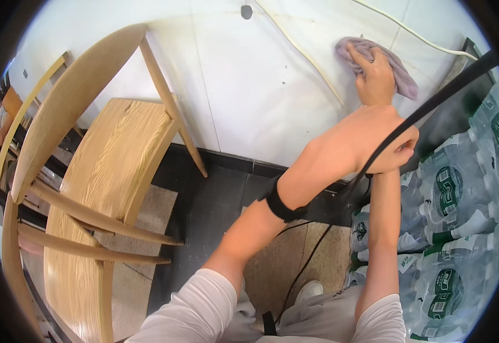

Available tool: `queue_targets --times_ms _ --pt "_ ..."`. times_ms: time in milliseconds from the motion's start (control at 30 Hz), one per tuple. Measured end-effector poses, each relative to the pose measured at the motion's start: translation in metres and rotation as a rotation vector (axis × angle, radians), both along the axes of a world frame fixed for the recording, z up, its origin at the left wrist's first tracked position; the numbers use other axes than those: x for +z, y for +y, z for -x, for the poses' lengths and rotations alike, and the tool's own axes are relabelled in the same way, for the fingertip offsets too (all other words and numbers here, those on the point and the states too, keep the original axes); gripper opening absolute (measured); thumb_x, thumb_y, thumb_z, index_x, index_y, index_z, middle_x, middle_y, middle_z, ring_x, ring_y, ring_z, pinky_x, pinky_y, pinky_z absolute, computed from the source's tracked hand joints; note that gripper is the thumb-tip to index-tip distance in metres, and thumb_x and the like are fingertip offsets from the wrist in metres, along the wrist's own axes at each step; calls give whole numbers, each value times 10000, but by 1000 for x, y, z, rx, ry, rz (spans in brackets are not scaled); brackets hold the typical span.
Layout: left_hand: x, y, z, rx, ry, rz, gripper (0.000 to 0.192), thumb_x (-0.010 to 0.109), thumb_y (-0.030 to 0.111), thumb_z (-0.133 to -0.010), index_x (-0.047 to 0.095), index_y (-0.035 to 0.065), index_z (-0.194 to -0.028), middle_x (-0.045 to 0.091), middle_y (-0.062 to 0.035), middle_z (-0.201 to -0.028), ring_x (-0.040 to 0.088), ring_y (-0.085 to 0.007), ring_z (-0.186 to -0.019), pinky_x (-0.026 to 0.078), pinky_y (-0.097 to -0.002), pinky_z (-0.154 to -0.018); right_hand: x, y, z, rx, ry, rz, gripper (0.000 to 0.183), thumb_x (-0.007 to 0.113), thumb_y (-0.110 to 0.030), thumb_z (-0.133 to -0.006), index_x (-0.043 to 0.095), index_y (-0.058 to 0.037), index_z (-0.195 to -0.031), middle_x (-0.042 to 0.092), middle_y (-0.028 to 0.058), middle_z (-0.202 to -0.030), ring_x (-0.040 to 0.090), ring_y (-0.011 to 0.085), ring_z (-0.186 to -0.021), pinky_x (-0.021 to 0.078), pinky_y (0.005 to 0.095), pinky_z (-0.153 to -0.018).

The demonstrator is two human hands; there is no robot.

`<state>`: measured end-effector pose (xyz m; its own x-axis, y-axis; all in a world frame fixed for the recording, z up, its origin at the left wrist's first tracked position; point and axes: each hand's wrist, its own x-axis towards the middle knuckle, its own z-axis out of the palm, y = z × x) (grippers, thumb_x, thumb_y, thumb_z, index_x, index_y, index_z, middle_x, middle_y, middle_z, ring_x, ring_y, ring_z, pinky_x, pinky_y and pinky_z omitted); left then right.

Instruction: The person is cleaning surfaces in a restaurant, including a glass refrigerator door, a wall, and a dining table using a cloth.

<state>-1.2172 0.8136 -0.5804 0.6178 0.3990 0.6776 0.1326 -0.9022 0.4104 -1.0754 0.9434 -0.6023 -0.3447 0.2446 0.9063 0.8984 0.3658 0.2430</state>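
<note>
My right hand (376, 79) presses a crumpled mauve cloth (404, 81) against the white wall (249, 85), fingers spread over it. My left hand (389, 139) is curled closed and crosses above my right wrist; whether anything small is inside it is hidden. A black cable (438, 96) runs in front of my left hand from the upper right. On my left forearm is a black band (279, 201). Near the cloth, a pale cord (301, 51) hangs along the wall, and another white cord (408, 30) passes above.
At left stands a wooden chair (108, 145) with a curved backrest, and more furniture behind it. Shrink-wrapped packs of plastic bottles (446, 193) are stacked at right. A black baseboard (232, 159) edges the tiled floor (206, 201). Part of another person's arm shows at far left.
</note>
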Motion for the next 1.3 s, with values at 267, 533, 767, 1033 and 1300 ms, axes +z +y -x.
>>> queue_targets --times_ms 267,533,767,1033,1300 --pt "22 6 29 655 -338 118 529 712 440 -798 609 -79 -816 651 -223 -690 666 -386 -659 530 -444 -611 62 -85 -16 605 987 647 427 676 -77 -876 610 68 -1272 682 137 -1143 646 172 -1013 497 272 -890" --pt "6 33 24 -205 -629 591 615 740 405 -845 511 -86 -1135 653 -130 -844 606 -110 -657 500 -255 -517 55 -100 6 775 640 712 459 620 -88 -894 560 80 -1317 607 156 -1295 598 211 -1156 449 311 -1013" --pt "17 46 70 40 -787 664 221 675 185 -837 670 -36 -827 653 -71 -711 561 -117 -571 464 -274 -507 59 -118 26 1080 638 863 465 601 -139 -932 537 68 -1344 579 149 -1343 513 227 -1274 385 346 -1082" --pt "11 95 190 642 -1471 24 280 635 181 -873 612 -52 -1027 646 -138 -991 595 -193 -940 467 -351 -856 59 -127 34 839 430 681 372 598 -225 -965 627 13 -1250 575 135 -1334 499 243 -1280 369 397 -1087" --pt "-8 112 185 742 -1306 -172 205 580 72 -892 560 -15 -1076 641 -126 -1047 602 -222 -983 468 -344 -891 63 -136 28 706 369 591 328 584 -202 -967 650 11 -1207 586 135 -1315 520 226 -1252 380 389 -1077"
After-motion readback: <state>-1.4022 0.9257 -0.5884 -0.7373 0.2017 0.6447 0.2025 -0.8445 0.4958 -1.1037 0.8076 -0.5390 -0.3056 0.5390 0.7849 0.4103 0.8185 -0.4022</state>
